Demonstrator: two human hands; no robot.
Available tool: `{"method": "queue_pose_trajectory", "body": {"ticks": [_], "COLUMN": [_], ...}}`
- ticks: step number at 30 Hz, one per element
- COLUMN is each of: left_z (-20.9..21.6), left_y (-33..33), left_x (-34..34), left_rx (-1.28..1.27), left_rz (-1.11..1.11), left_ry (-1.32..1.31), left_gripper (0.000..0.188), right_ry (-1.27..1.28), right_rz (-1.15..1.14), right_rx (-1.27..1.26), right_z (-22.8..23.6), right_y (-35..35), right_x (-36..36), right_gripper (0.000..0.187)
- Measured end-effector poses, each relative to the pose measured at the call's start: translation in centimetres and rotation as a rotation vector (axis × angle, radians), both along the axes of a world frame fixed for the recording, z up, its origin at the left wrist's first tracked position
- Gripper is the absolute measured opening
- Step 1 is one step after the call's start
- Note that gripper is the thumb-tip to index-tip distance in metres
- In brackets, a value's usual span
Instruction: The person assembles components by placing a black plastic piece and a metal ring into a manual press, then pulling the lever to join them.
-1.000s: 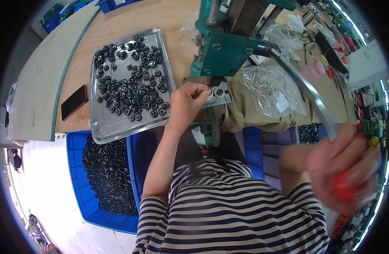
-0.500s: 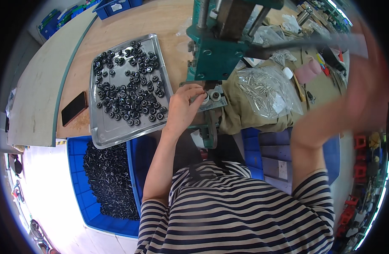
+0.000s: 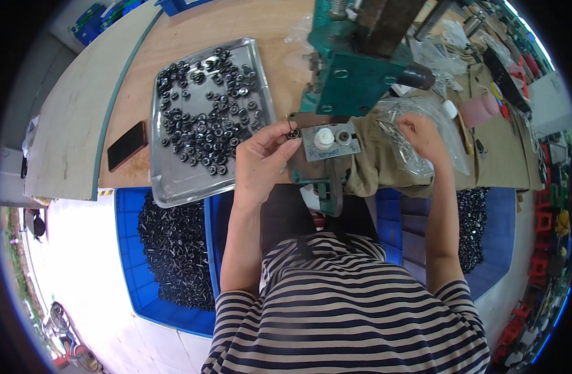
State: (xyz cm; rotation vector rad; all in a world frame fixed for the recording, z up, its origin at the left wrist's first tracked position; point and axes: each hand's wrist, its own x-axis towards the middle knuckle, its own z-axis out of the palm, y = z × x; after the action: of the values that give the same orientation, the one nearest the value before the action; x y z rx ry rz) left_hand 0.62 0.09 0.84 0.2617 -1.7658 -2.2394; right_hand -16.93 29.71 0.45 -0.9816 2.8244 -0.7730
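My left hand pinches a small black wheel with a spoked face between thumb and fingers, just left of the press fixture. That fixture is a metal plate carrying a white round seat and a smaller dark one. Above it stands the green hand press. My right hand is closed, its fingertips over the clear plastic bag of slim metal pins; whatever is between the fingers is too small to make out. Many more black wheels lie on the metal tray at left.
A phone lies left of the tray. Blue bins full of small black parts stand below the table at both sides. Brown cloth lies beneath the bag. A pink object and tools are at right.
My right hand has left the press lever and come down to the bag of pins. My left hand has drawn back from the fixture with a black wheel. The view has shifted slightly.
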Motion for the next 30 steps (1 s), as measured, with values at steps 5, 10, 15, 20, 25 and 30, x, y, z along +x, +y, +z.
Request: {"method": "queue_pose_trajectory", "body": {"ticks": [5, 10, 15, 20, 25, 30], "left_z": [0.5, 1.5, -0.4, -3.6, -4.1, -3.9], "left_y": [-3.9, -10.6, -15.6, -20.9, -20.5, -15.6], "left_x": [7.4, 17.2, 14.2, 3.9, 2.7, 3.6], "left_rx": [-0.308, -0.912, -0.980, -1.415, -1.308, -1.025], "left_rz": [0.331, 0.521, 0.585, 0.647, 0.374, 0.278], "left_ry": [-0.023, -0.810, -0.449, -0.149, -0.433, -0.426], "left_gripper": [0.026, 0.026, 0.016, 0.016, 0.017, 0.019], "right_ry": [0.284, 0.055, 0.168, 0.183, 0.105, 0.153], "right_rz": [-0.142, -0.202, -0.231, -0.253, -0.261, -0.260], "right_rx": [-0.074, -0.080, -0.050, -0.085, -0.115, -0.108], "right_z": [-3.2, -3.7, -3.8, -3.7, -3.8, -3.7], "right_y": [0.0, 0.3, -0.1, -0.2, 0.2, -0.1], "right_x": [1.6, 1.4, 1.5, 2.0, 2.1, 2.2], "right_gripper": [0.012, 0.009, 0.007, 0.009, 0.010, 0.010]}}
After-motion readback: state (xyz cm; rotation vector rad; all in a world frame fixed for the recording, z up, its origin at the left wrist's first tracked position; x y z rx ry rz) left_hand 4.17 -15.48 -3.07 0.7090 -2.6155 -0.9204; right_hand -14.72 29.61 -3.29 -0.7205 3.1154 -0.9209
